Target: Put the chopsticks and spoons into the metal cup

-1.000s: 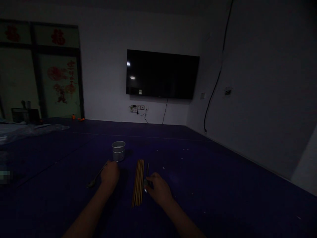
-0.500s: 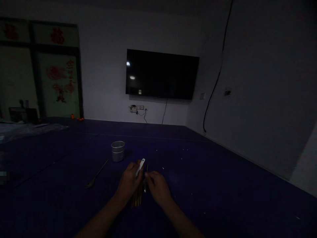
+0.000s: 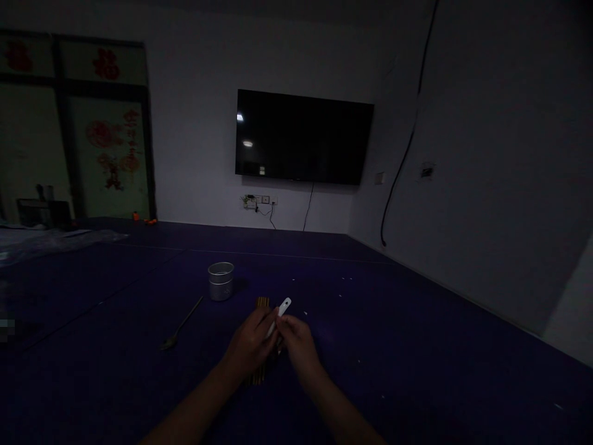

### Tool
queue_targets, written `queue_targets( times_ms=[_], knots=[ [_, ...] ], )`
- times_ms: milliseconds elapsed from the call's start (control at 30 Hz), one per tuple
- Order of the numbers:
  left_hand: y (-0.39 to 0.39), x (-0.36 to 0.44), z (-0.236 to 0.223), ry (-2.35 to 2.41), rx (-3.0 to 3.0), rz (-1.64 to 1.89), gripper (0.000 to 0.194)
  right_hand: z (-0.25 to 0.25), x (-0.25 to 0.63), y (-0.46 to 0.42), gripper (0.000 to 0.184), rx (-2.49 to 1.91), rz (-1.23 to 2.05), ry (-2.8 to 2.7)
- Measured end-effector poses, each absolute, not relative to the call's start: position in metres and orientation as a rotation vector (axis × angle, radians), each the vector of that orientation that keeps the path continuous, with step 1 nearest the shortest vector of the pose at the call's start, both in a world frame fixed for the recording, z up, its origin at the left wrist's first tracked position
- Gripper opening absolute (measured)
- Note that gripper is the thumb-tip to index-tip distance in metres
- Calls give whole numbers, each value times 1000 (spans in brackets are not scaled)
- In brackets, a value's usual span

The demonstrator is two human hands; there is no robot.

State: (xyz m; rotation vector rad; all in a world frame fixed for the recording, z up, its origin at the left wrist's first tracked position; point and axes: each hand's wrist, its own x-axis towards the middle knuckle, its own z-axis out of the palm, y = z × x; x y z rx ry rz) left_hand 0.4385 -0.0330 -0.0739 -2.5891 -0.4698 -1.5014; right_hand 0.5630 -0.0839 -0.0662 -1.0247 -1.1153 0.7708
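Note:
My left hand (image 3: 252,340) is closed around a white handle (image 3: 285,306) with a hole in its end; the rest of that utensil is hidden by my fingers. My right hand (image 3: 299,346) meets it from the right, its thumb and fingers pinched together by the handle. A small shiny bit shows under the right fingers, too dark to name. Beneath my left hand lies a bundle of brown chopsticks (image 3: 262,302), side by side on the dark blue surface, partly covered by the hand.
A silver metal cup (image 3: 221,283) stands upright beyond my left hand. Left of it lies a long-handled spoon (image 3: 185,321). Small white scraps (image 3: 305,313) are scattered on the right. Clear plastic sheeting (image 3: 60,244) lies at far left. A television (image 3: 303,137) hangs on the wall.
My left hand has shifted slightly right with the white handle, which now tilts further right. My right hand has come up against it. A thin stick and shiny piece between the hands are now mostly hidden.

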Motion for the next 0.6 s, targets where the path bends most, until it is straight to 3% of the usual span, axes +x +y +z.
queue_targets(
  times_ms=[167,500,600],
  knots=[
    [-35,433,-71,-515,-2612,-1417,56,-61,575,-81,46,-1051,671,-976],
    [-28,436,-83,-608,-2522,-1359,42,-65,574,-79,40,-1070,589,-1061],
    [-27,435,-81,-654,-2524,-1336,38,-65,566,-84,55,-1108,500,-1135]
  ],
)
